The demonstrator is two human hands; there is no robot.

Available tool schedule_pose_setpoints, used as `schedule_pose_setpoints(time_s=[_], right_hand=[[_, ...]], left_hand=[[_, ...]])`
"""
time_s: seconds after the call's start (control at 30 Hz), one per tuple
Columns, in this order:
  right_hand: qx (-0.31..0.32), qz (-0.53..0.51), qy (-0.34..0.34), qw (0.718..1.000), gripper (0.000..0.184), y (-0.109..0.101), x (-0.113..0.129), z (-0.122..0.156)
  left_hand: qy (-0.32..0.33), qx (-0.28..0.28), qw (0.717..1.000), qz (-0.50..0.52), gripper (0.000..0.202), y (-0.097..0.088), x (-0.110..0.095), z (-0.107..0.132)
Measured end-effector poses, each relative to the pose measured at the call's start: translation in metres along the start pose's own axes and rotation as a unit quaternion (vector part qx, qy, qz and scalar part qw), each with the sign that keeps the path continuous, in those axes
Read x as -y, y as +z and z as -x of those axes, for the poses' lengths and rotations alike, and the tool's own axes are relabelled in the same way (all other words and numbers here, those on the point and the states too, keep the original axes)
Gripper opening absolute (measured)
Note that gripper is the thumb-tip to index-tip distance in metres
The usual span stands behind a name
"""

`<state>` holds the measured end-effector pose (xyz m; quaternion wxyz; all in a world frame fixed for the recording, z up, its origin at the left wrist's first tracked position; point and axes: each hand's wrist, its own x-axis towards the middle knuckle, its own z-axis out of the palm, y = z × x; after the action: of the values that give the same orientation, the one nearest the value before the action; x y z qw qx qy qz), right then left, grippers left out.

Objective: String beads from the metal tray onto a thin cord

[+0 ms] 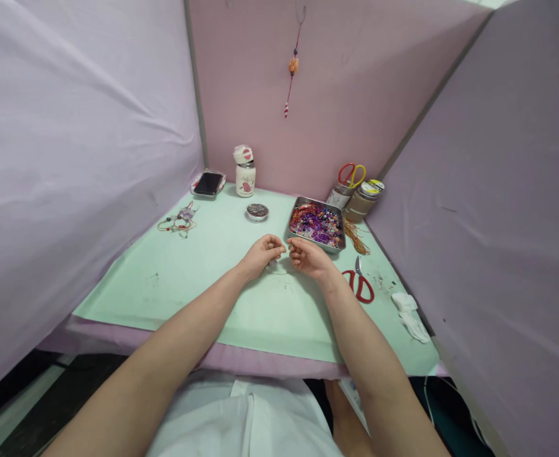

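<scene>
My left hand (264, 251) is closed in a pinch above the middle of the green table top. Pale purplish beads (273, 263) show just under its fingers, and a thin light cord (282, 273) curves below them. My right hand (306, 256), also pinched, faces it with the fingertips almost meeting. Whatever lies between the right fingertips is too small to make out. Right behind that hand stands a metal tray (340, 250) full of purple, red and orange beads.
Red-handled scissors (365, 290) lie right of my right forearm, near a bundle of brown cord (356, 240). Farther back are a round container (257, 212), a white bottle (245, 180), a phone (209, 184) and jars (361, 203). Beaded strings (184, 218) lie left; white cloth (410, 317) right.
</scene>
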<state>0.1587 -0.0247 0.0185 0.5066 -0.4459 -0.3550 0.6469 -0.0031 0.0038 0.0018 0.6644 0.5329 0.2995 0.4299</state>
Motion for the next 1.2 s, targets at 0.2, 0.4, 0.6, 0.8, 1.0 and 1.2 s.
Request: schedule_pose_setpoints(time_s=[0.2,0.4,0.6,0.8,1.0,1.2], right_hand=[[0.064,0.016,0.044,0.997,0.030,-0.002,0.001,0.003],[0.036,0.071,-0.005,0.997,0.033,0.003,0.000,0.005],[0.036,0.082,-0.015,0.996,0.034,0.004,-0.002,0.005],[0.034,0.091,-0.027,0.995,0.035,0.007,-0.006,0.004],[-0.034,0.088,-0.066,0.993,0.040,0.007,-0.007,0.000],[-0.048,0.161,-0.081,0.982,0.040,0.006,-0.010,-0.002]], left_hand=[[-0.081,0.108,0.989,0.060,0.036,-0.001,-0.009,0.007],[-0.154,0.171,0.970,0.072,0.035,-0.006,-0.012,0.008],[-0.180,0.191,0.962,0.073,0.031,-0.007,-0.014,0.009],[-0.192,0.207,0.957,0.073,0.027,-0.007,-0.011,0.010],[-0.148,0.101,0.979,0.101,0.025,-0.005,-0.004,0.004],[-0.074,0.007,0.993,0.092,0.026,-0.004,0.001,-0.002]])
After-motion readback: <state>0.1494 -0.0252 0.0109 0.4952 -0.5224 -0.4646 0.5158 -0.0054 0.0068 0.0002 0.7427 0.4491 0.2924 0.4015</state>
